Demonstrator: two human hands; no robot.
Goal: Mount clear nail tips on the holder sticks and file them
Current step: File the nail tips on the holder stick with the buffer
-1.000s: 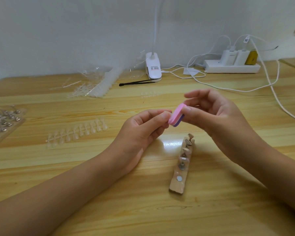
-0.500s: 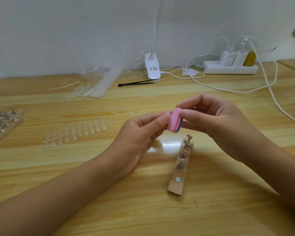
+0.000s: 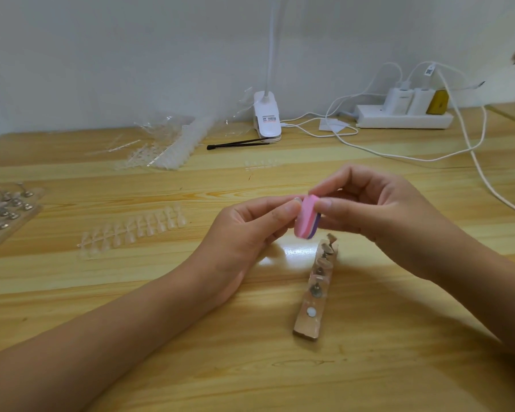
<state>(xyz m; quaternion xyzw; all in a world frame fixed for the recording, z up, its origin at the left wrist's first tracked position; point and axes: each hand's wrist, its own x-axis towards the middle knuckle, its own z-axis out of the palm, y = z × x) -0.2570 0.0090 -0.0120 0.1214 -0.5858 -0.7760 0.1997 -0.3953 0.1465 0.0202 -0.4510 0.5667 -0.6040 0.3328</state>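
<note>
Where the file sits: I see the pink-and-purple buffer block (image 3: 306, 219) pinched at its top by the right hand (image 3: 387, 215), with its long axis near upright and its lower end free.
Grip on the tip: the left hand (image 3: 244, 233) closes thumb and forefinger on a small pale thing against the block's pink face. I take it for a clear nail tip (image 3: 296, 199), but it is too small to confirm.
Key relation: the tip lies just left of the block, touching it, and both hands are equally near.
Holder strip: the wooden holder strip (image 3: 306, 325) lies on the worktop (image 3: 399, 367) just below the right hand, its long axis running away from me. It carries metal holder sticks (image 3: 316, 289), and the nearest socket is bare.
Spare tips: a sheet of clear tips (image 3: 131, 230) lies well left of the left hand.
Next move: I judge short strokes along the tip's edge.
</note>
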